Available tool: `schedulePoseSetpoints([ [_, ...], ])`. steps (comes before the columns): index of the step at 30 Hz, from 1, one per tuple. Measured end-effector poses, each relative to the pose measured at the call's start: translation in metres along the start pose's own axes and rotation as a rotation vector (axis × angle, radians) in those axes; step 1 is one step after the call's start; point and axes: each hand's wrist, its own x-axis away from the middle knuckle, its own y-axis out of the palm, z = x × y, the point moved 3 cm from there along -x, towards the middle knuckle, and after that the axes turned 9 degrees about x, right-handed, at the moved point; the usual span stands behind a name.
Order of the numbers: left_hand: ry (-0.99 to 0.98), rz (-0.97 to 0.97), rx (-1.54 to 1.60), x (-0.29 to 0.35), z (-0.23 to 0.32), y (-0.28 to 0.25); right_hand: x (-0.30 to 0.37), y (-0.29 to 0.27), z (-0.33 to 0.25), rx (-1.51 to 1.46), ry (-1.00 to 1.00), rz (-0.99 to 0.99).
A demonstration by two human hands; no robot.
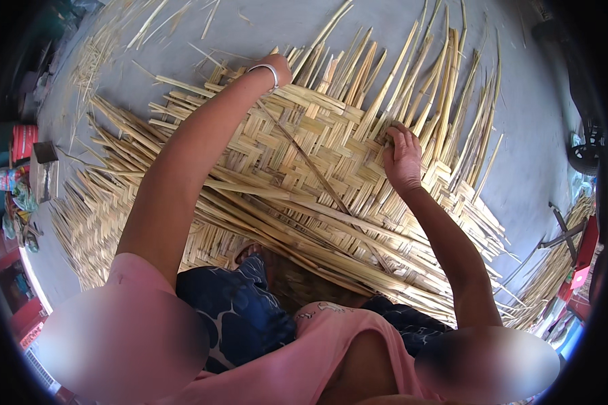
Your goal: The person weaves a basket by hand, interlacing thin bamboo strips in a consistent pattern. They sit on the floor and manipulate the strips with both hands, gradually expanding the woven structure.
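Note:
A mat (304,145) woven from pale yellow split cane or bamboo strips lies before me, its loose strip ends (446,88) fanning out at the far and right sides. At its far edge my left hand (277,69), with a silver bangle at the wrist, is closed; its fingertips and whatever they grip are hidden. My right hand (404,158) rests on the weave farther right, fingers curled over the strips where the loose ends begin. A thin dark stick (304,158) lies slantwise across the mat between my hands. Nearer me, a bundle of loose strips (277,219) crosses the weave.
More woven matting (91,226) spreads to the left. My foot (248,252) is at the mat's near side. Scattered strips (91,64) lie on the grey floor (520,155). A strip pile (554,270) and a dark crossed frame (566,233) stand right; a wooden block (44,172) stands left.

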Motion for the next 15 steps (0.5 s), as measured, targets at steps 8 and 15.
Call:
schedulePoseSetpoints([
  [8,0.069,-0.013,0.525,0.019,-0.011,0.005,-0.077,-0.024,-0.074,-0.191,-0.138,0.249],
  [15,0.122,-0.013,0.63,0.032,-0.008,0.005,-0.156,0.028,-0.106,-0.55,0.229,-0.118],
])
